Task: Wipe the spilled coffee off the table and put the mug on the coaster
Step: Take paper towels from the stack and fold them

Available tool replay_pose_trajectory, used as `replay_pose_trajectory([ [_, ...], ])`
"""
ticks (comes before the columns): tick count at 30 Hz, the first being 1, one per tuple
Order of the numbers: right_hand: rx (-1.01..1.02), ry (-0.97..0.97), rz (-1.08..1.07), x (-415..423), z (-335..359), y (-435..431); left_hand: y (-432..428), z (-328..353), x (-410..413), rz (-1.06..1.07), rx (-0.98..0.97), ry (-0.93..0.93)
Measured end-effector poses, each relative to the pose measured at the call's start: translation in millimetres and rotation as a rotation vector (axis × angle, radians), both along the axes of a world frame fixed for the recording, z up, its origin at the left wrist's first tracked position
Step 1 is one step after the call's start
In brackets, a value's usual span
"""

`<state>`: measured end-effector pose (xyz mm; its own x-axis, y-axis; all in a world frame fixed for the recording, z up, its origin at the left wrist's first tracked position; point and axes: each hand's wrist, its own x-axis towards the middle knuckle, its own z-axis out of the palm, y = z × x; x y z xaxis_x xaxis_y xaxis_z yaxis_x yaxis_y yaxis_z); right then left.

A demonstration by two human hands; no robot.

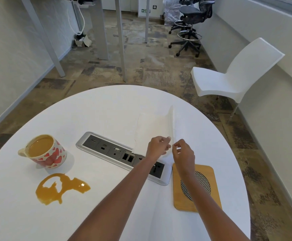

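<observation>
Centre of frame: left hand [157, 145] and right hand [183, 153] each pinch the lifted edge of the white paper towel [151, 126] above the round white table [105, 105].

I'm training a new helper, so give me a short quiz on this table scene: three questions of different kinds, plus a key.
1. True or false: the mug stands on the coaster.
2. Multiple choice: the coffee spill lies A) on the coaster, B) on the table near the mug, C) only inside the mug.
3. Fill in: the left hand and the right hand both pinch a white ____.
Key: 1 false, the mug stands well apart from the coaster; 2 B; 3 paper towel.
</observation>
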<state>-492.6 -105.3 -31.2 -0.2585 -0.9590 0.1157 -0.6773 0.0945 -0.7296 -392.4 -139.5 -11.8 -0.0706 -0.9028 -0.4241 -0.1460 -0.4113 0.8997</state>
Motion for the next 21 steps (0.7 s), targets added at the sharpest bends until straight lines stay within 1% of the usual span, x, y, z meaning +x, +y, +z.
replay_pose_trajectory([
  [4, 0.046, -0.052, 0.003, 3.8, 0.0, 2.7, 1.6, 2.9, -8.0, 0.028, 0.015, -0.006],
  [9, 0.026, -0.045, 0.048, -2.1, -2.2, 7.4, 1.9, -2.4, -8.1, 0.073, 0.046, -0.053],
  [14, 0.019, -0.063, 0.1, -7.3, -2.0, 9.7, 1.6, -6.7, -13.5, 0.09, 0.111, 0.012],
  [18, 0.01, -0.213, 0.008, -11.9, -1.7, 11.1, 1.6, -9.0, -18.0, 0.122, 0.14, 0.058],
  [21, 0.036, -0.27, -0.06, -14.5, -1.8, 9.8, 1.6, -10.5, -20.0, 0.152, 0.123, 0.003],
])
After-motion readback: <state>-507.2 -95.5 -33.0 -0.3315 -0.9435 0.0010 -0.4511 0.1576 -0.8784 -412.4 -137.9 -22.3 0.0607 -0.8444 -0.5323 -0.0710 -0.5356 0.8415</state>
